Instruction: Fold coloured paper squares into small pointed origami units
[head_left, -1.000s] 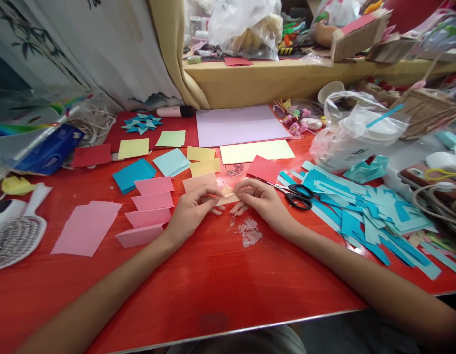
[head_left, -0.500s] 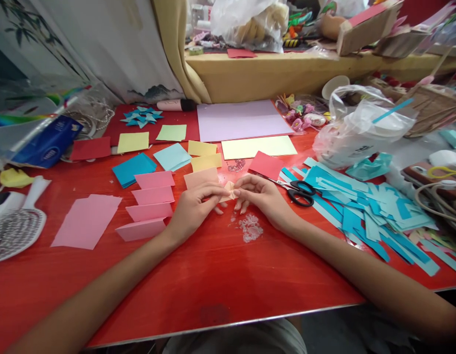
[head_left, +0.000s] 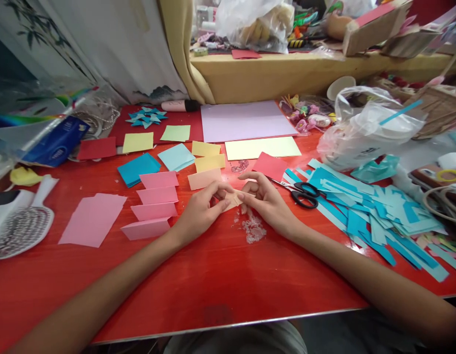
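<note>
A small piece of peach paper (head_left: pixel 232 200) with creases is held above the table between my two hands. My left hand (head_left: pixel 203 209) pinches its left side between thumb and fingers. The thumb and fingers of my right hand (head_left: pixel 266 201) close on its right side. Just beyond my left hand stands a folded peach paper (head_left: pixel 204 178), with yellow folded papers (head_left: pixel 210 162) behind it. Pink folded papers (head_left: pixel 154 212) form a row to the left. Clear crumpled bits (head_left: pixel 254 229) lie below my right hand.
Black-handled scissors (head_left: pixel 304 193) lie right of my right hand, by a red paper (head_left: pixel 270 166). Blue paper strips (head_left: pixel 375 211) pile up at right, near a plastic bag (head_left: pixel 368 123). Pink sheets (head_left: pixel 93 220) and a hairbrush (head_left: pixel 26 223) lie at left. Blue paper stars (head_left: pixel 145 118) sit at the back.
The peach paper now shows flatter and wider between my hands. My right index finger has lifted and reaches further over it. The whole view has shifted slightly.
</note>
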`<state>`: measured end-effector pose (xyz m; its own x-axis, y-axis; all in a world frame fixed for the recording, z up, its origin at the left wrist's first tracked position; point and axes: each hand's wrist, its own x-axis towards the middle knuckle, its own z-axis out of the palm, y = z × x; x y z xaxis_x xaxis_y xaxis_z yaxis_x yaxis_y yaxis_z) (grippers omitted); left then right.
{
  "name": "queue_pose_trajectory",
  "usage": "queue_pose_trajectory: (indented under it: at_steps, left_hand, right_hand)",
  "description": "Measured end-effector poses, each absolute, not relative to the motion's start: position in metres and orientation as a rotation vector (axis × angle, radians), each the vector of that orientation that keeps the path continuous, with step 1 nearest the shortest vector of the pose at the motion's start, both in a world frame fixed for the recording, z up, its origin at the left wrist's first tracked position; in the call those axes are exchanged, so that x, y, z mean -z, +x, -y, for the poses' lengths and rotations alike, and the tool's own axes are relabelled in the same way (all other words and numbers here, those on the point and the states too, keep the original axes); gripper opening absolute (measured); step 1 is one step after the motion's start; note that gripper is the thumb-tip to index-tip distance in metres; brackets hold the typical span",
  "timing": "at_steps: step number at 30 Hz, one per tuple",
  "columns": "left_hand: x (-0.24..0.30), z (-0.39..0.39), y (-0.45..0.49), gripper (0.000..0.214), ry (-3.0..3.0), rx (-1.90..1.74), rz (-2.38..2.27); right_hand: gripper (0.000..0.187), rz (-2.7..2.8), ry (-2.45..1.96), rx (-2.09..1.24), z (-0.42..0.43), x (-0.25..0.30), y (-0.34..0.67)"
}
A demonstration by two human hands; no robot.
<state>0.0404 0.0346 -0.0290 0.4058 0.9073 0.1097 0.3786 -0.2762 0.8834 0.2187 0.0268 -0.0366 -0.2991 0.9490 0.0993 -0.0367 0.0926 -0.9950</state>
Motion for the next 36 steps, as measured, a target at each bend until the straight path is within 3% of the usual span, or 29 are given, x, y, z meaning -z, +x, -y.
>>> queue_pose_trajectory:
  at_steps: [3,7,11,18,27,36]
  left_hand:
    - [0.031,-0.036,0.04,0.029,1.777,-0.829,-1.072]
    - [0.034,-0.035,0.04,0.029,1.568,-0.869,-1.055]
    - [0.032,-0.033,0.041,0.024,1.538,-0.801,-1.033]
    - [0.025,-0.032,0.04,0.024,1.689,-0.771,-1.145]
    - [0.025,-0.027,0.043,0.026,1.545,-0.9,-1.237]
    - [0.026,-0.021,0.045,0.023,1.879,-0.996,-1.338]
  right_hand:
    - [0.027,1.46,-0.944,-1.334,-0.027,0.038,0.218]
    - [0.037,1.391,-0.9,-1.471,-0.032,0.039,0.218]
    - [0.019,1.552,-0.961,-1.479,-0.031,0.037,0.219]
    - [0.026,1.672,-1.095,-1.423,-0.025,0.034,0.219]
    - [0.016,1.401,-1.054,-1.577,-0.019,0.033,0.21]
    - [0.014,1.148,-0.958,-1.764,-0.017,0.031,0.208]
